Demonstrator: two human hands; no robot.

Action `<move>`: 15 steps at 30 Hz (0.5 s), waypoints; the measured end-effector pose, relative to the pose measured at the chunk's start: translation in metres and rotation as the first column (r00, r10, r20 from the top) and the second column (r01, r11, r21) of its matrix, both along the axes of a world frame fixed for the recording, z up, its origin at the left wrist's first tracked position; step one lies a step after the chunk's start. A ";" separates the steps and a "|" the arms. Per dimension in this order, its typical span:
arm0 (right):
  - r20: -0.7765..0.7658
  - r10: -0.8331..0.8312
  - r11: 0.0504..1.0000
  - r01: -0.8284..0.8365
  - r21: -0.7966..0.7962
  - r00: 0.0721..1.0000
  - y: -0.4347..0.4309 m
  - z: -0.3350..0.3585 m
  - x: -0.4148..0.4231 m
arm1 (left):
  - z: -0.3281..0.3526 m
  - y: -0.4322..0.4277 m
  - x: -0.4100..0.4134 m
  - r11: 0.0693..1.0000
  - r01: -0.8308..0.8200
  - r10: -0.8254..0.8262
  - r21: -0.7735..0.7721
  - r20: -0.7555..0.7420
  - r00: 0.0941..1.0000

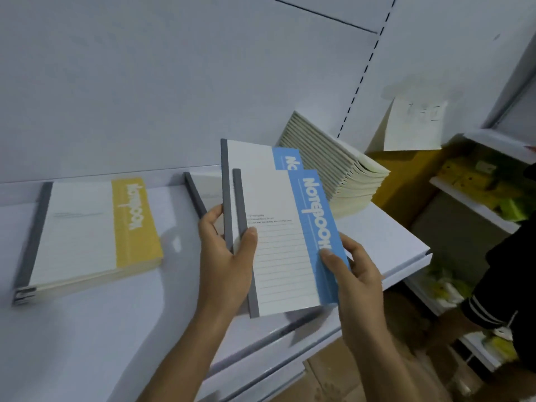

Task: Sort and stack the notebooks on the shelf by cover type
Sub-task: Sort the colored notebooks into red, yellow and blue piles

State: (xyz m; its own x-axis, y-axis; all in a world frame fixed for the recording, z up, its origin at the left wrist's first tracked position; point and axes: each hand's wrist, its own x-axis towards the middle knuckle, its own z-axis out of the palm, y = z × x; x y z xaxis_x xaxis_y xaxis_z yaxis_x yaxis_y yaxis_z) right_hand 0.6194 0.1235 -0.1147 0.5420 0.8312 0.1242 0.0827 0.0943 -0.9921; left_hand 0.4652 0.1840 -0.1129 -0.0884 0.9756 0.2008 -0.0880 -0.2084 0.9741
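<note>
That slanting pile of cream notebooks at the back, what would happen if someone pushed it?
The cream pile would probably slide apart rather than move as one: its notebooks already lie fanned and slanted. It likely feels heavy, being many books deep. It sits near the right end of the shelf, so some might drop off.

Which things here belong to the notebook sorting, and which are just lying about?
Job: blue notebooks, gripped by left hand and right hand; yellow notebooks; pale stack; shelf.
Lying about: paper note; yellow box; side-shelf goods; dark sleeve.
</note>
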 end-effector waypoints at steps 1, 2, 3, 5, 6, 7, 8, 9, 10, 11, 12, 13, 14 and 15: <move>-0.005 0.039 0.999 -0.039 -0.008 0.999 0.011 0.001 0.001 | 0.002 0.007 -0.002 1.000 -0.026 0.026 0.000 -0.010 1.000; 0.001 0.075 0.997 -0.075 -0.015 0.997 0.022 0.002 0.001 | 0.003 0.012 -0.004 0.999 -0.053 0.053 -0.001 -0.017 0.998; 0.012 0.113 0.993 -0.112 -0.021 0.994 0.032 0.002 0.002 | 0.004 0.017 -0.005 0.996 -0.084 0.084 -0.001 -0.019 0.996; 0.021 0.186 0.982 -0.186 -0.019 0.982 0.050 0.004 0.005 | 0.003 0.027 -0.006 0.988 -0.157 0.157 -0.006 0.000 0.988; 0.025 0.218 0.976 -0.218 -0.020 0.976 0.059 0.004 0.006 | 0.001 0.031 -0.005 0.980 -0.200 0.200 -0.013 0.005 0.980; 0.039 0.245 0.969 -0.244 -0.030 0.969 0.066 0.004 0.008 | -0.001 0.036 -0.004 0.968 -0.249 0.250 -0.019 0.000 0.968; 0.066 0.262 0.964 -0.259 -0.049 0.963 0.073 0.004 0.011 | -0.003 0.040 -0.004 0.953 -0.303 0.303 -0.023 -0.019 0.953; 0.108 0.270 0.962 -0.263 -0.077 0.957 0.078 0.004 0.015 | -0.005 0.044 -0.004 0.933 -0.359 0.357 -0.021 -0.050 0.933; 0.155 0.275 0.960 -0.260 -0.108 0.949 0.083 0.004 0.021 | -0.009 0.048 -0.006 0.912 -0.409 0.406 -0.015 -0.094 0.909; 0.200 0.281 0.956 -0.257 -0.139 0.939 0.085 0.002 0.029 | -0.012 0.052 -0.008 0.894 -0.447 0.441 -0.015 -0.141 0.886; 0.236 0.289 0.952 -0.253 -0.170 0.928 0.088 0.001 0.038 | -0.015 0.055 -0.010 0.882 -0.470 0.459 -0.019 -0.186 0.869; 0.256 0.290 0.950 -0.245 -0.193 0.922 0.090 0.000 0.047 | -0.018 0.058 -0.012 0.877 -0.480 0.463 -0.028 -0.225 0.858; 0.256 0.284 0.950 -0.234 -0.208 0.924 0.092 -0.002 0.056 | -0.021 0.061 -0.014 0.874 -0.484 0.459 -0.042 -0.255 0.851; 0.234 0.270 0.952 -0.222 -0.212 0.934 0.095 -0.003 0.064 | -0.023 0.063 -0.015 0.870 -0.488 0.456 -0.061 -0.275 0.847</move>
State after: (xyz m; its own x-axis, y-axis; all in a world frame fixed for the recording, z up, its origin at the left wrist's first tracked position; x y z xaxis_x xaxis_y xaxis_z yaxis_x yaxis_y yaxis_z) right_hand 0.6838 0.2183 -0.1178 0.2867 0.9556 0.0684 0.3337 -0.0327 -0.9421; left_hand 0.4503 0.2470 -0.1358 -0.5090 0.8464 0.1569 0.2328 -0.0402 0.9717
